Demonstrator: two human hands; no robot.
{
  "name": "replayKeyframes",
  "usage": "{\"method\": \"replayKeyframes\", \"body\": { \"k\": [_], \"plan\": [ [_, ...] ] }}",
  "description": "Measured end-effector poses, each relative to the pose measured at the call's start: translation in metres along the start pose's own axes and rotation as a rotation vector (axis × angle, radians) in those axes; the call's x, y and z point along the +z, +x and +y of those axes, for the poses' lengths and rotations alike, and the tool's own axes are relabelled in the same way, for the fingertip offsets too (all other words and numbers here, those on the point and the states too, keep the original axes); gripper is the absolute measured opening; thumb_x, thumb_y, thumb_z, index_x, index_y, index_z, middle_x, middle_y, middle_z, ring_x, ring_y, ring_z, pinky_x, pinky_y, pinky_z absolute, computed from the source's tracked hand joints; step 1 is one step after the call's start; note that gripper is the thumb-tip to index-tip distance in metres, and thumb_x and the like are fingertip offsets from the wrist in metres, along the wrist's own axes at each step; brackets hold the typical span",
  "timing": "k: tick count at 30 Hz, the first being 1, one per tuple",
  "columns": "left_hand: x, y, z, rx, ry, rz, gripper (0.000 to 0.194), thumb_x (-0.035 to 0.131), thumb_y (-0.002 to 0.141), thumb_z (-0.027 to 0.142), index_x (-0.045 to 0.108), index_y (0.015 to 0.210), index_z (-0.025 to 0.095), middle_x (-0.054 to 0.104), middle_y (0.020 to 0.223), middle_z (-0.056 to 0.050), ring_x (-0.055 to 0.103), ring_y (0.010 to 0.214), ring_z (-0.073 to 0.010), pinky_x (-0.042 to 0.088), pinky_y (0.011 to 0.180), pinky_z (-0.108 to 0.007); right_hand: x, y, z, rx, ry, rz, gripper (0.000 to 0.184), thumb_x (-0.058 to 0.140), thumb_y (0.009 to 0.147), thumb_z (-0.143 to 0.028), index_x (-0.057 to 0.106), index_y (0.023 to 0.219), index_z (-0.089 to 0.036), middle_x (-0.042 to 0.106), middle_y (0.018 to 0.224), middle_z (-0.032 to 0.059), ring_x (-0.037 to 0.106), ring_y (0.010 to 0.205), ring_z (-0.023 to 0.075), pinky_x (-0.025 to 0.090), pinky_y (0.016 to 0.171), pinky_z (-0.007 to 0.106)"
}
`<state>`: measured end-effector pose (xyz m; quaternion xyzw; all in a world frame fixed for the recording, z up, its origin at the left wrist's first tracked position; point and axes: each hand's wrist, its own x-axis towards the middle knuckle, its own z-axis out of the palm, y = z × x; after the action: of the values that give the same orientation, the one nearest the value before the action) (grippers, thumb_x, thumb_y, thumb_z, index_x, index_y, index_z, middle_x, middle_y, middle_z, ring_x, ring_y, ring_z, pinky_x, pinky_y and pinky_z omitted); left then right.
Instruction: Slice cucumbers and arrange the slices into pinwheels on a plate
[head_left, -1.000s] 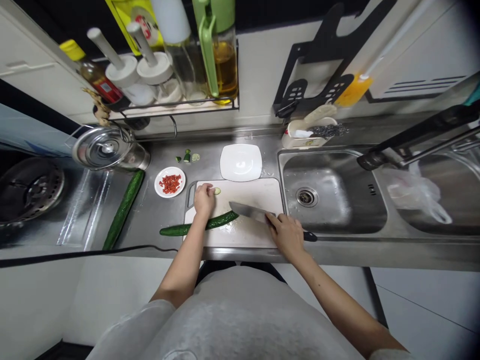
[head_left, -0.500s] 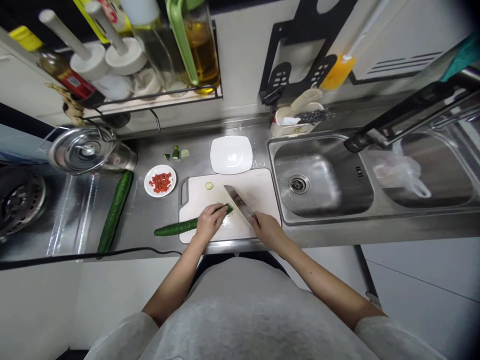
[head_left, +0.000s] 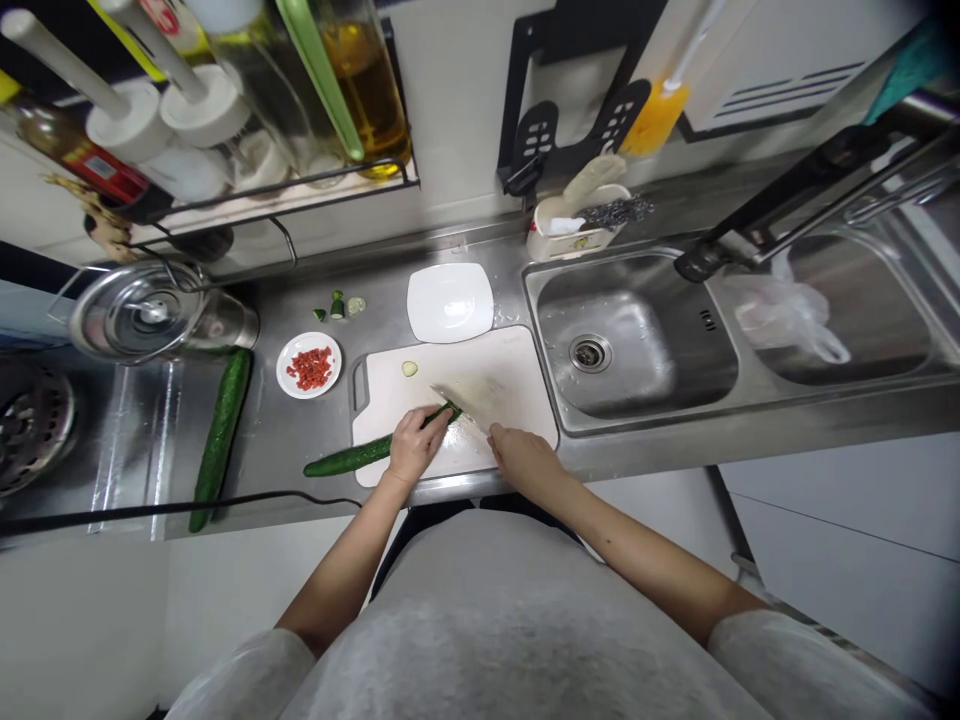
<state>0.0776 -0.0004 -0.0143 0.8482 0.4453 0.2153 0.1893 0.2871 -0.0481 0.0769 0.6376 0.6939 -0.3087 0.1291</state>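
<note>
My left hand (head_left: 417,442) is closed over a dark green cucumber (head_left: 349,459), whose cut end pokes out to the right of the fingers. The cucumber lies across the white cutting board (head_left: 517,400) and overhangs its left edge. In my right hand (head_left: 525,460) is a kitchen knife (head_left: 466,410), gripped by its handle. Its blade slants up to the left against the cucumber's cut end, seen nearly edge-on and partly blurred. A pale cucumber slice (head_left: 409,369) rests on the board, above the left hand.
A white square plate (head_left: 450,302) stands behind the board. To the left are a small dish (head_left: 309,393) of chopped red pieces, cucumber scraps (head_left: 337,305) and a whole cucumber (head_left: 221,440). A steel sink (head_left: 637,340) adjoins on the right. A black cord (head_left: 285,494) crosses the counter's front edge.
The knife has shifted left onto the cucumber's end, its blade turning from flat-looking to nearly edge-on. My left hand still holds the cucumber. The whole view has shifted slightly.
</note>
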Motion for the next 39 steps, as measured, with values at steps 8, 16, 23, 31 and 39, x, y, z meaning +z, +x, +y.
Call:
{"method": "replayKeyframes", "body": {
  "k": [8, 16, 23, 31, 39],
  "plan": [
    [0.002, 0.000, -0.002, 0.068, 0.063, 0.041, 0.029, 0.053, 0.090, 0.025, 0.064, 0.117, 0.026, 0.064, 0.106, -0.008, 0.058, 0.099, -0.0187, 0.049, 0.087, -0.032, 0.004, -0.002, -0.004, -0.009, -0.076, 0.006, 0.022, 0.031, 0.096, -0.017, 0.051, 0.105, -0.016, 0.067, 0.087, 0.0111, 0.067, 0.082, 0.0227, 0.043, 0.064, 0.028],
    [0.003, 0.002, -0.001, 0.121, 0.115, 0.086, 0.026, 0.056, 0.088, 0.022, 0.066, 0.112, 0.023, 0.064, 0.101, -0.008, 0.058, 0.094, -0.0186, 0.050, 0.082, -0.031, 0.005, -0.005, -0.010, -0.007, -0.086, 0.001, 0.026, 0.031, 0.089, -0.004, 0.051, 0.103, -0.015, 0.067, 0.087, 0.0109, 0.068, 0.082, 0.0216, 0.046, 0.064, 0.026],
    [0.004, 0.001, -0.001, 0.118, 0.126, 0.084, 0.027, 0.055, 0.088, 0.022, 0.066, 0.113, 0.024, 0.064, 0.103, -0.009, 0.058, 0.095, -0.0189, 0.049, 0.084, -0.032, 0.006, -0.003, -0.010, -0.015, -0.064, -0.016, 0.025, 0.031, 0.090, -0.005, 0.051, 0.102, -0.014, 0.067, 0.088, 0.0124, 0.068, 0.084, 0.0219, 0.048, 0.067, 0.026],
    [0.006, 0.000, -0.004, 0.124, 0.112, 0.079, 0.029, 0.056, 0.088, 0.022, 0.065, 0.116, 0.024, 0.064, 0.104, -0.009, 0.058, 0.098, -0.0192, 0.049, 0.086, -0.032, 0.004, 0.002, -0.012, -0.016, -0.059, -0.031, 0.026, 0.031, 0.090, -0.005, 0.052, 0.104, -0.012, 0.068, 0.089, 0.0150, 0.069, 0.085, 0.0221, 0.049, 0.069, 0.025],
    [0.007, -0.003, -0.002, 0.132, 0.128, 0.075, 0.032, 0.056, 0.088, 0.022, 0.064, 0.119, 0.025, 0.064, 0.104, -0.009, 0.058, 0.098, -0.0195, 0.049, 0.085, -0.033, -0.005, 0.008, -0.008, -0.054, -0.013, -0.094, 0.031, 0.031, 0.088, -0.003, 0.052, 0.109, -0.011, 0.070, 0.090, 0.0154, 0.069, 0.089, 0.0256, 0.051, 0.071, 0.032]
  ]
}}
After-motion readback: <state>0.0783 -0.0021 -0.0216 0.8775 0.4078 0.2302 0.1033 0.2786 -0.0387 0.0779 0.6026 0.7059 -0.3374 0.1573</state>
